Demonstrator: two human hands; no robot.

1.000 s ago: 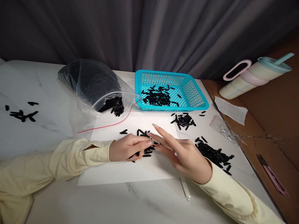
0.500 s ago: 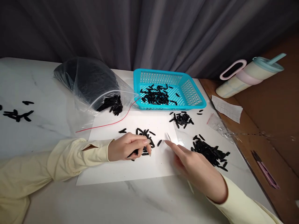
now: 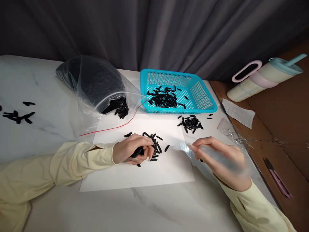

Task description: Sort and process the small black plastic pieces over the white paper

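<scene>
My left hand (image 3: 135,149) is closed over the white sheet (image 3: 169,175), its curled fingers holding several small slender black pieces (image 3: 138,152). Right beside its fingertips lies a loose pile of the same pieces (image 3: 156,146), with a single piece (image 3: 167,148) a little apart. My right hand (image 3: 217,158) is smeared by motion above the right side of the table. Its thumb and forefinger are together; what they hold, if anything, I cannot make out. The hand mostly hides the black pile under it.
A blue basket (image 3: 209,103) with black pieces stands at the back. Left of it lies a large clear bag (image 3: 96,77) of them, with a red cord (image 3: 113,129). A small pile (image 3: 191,123) is before the basket. Pink-handled snips (image 3: 277,178) and a tumbler (image 3: 258,80) are on the right.
My right hand has moved right, from beside the single piece to over the right-hand pile. The metal tip seen at its fingers is no longer visible. My left hand has stayed nearly in place.
</scene>
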